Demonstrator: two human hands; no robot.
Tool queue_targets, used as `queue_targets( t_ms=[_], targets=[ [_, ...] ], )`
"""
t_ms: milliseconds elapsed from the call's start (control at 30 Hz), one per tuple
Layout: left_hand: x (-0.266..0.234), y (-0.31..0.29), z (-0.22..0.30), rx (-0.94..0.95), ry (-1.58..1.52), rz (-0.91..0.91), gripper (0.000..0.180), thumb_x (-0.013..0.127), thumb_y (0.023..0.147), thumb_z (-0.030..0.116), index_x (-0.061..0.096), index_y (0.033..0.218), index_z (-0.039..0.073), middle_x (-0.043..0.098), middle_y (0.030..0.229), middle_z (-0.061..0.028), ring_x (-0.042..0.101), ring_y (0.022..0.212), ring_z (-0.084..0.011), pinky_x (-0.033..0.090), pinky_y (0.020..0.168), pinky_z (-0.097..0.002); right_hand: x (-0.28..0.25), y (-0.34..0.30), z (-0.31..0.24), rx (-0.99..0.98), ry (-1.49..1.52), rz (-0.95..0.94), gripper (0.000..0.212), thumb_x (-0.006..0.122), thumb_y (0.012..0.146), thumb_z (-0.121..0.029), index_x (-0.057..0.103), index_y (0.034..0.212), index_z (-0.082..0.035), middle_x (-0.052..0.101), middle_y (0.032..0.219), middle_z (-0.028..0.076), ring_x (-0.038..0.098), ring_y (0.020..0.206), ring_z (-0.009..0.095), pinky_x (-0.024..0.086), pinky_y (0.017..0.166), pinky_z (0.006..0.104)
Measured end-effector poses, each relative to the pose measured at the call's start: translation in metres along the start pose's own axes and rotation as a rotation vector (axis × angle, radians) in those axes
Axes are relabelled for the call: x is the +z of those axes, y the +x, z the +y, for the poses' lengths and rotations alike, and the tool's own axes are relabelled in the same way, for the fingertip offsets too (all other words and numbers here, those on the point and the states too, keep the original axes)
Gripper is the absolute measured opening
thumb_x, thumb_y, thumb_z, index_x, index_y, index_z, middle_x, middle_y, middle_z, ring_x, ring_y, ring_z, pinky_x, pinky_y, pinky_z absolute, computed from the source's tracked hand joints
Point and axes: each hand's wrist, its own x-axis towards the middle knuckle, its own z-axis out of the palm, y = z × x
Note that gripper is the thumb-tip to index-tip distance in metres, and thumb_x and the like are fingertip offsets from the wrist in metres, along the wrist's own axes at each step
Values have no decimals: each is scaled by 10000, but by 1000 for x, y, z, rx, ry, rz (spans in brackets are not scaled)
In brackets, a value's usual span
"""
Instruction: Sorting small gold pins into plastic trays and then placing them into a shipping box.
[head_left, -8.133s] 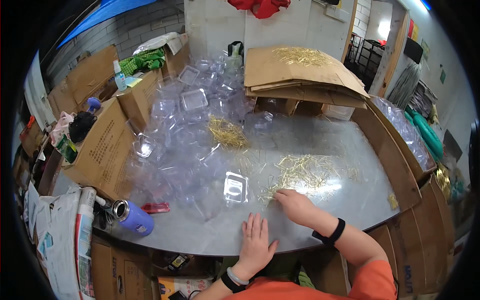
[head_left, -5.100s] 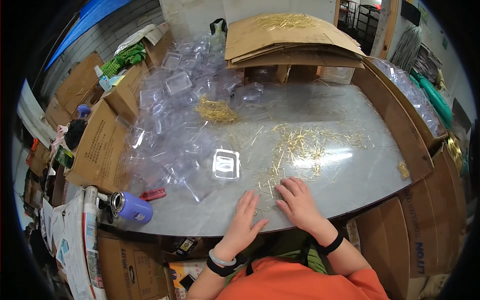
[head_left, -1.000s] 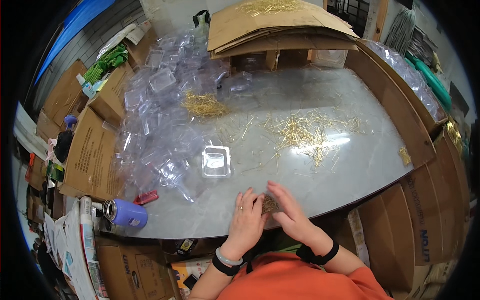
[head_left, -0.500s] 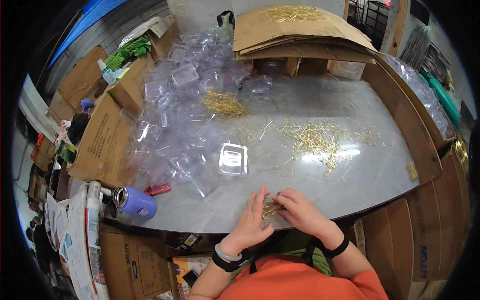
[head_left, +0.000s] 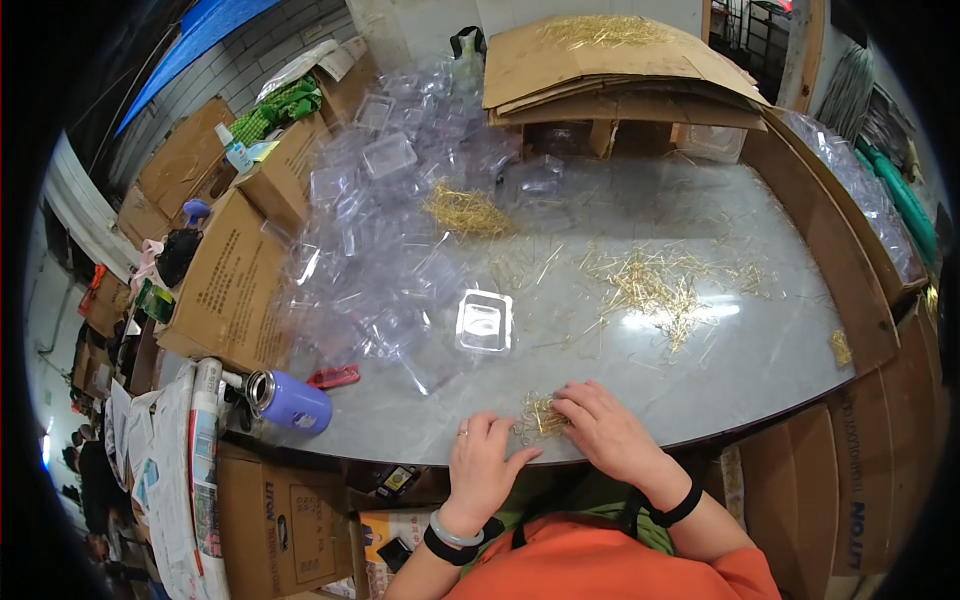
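At the table's near edge lies a small bunch of thin gold wire pieces [head_left: 538, 413], some with bent or hooked ends. My right hand [head_left: 607, 432] is curled over the bunch's right side, its fingertips on the wires. To the left, my left hand [head_left: 484, 462] rests palm down at the edge, thumb spread from the fingers and nothing in it. A clear plastic tray [head_left: 484, 322] lies flat beyond my hands. Farther off to the right is a loose, scattered heap of gold wire pieces [head_left: 660, 295]; a denser heap [head_left: 465, 210] sits among plastic trays.
Many clear plastic trays [head_left: 390, 156] pile up along the left. A purple bottle [head_left: 298, 403] without a lid and a red tool [head_left: 334, 376] stand near left. Cardboard sheets [head_left: 610, 65] roof the back; cardboard walls [head_left: 825, 225] border the right. One small wire bundle [head_left: 840, 348] lies at right.
My left hand has drawn back from the wire bunch, down and to the left, its thumb spreading. My right hand stays on the wires. The whole view has shifted slightly.
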Motion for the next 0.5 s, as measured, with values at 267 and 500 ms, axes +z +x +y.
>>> queue_targets(
  t_ms=[267, 500],
  targets=[
    [18, 13, -4, 92, -193, 45, 166, 732, 880, 78, 694, 1030, 17, 666, 855, -133, 659, 792, -343, 528, 724, -438, 0, 3, -3, -39, -62, -5, 480, 685, 937, -198, 546, 1366, -34, 566, 1403, 146, 510, 1354, 328, 394, 1169, 474],
    [8, 28, 6, 27, -404, -79, 313, 665, 880, -35, 659, 1190, 6, 654, 1155, -206, 640, 1011, -378, 532, 891, -435, 1, 0, 1, -18, -39, 32, 439, 665, 910, -108, 575, 1331, -22, 585, 1373, 149, 536, 1327, 325, 405, 1167, 460]
  ],
)
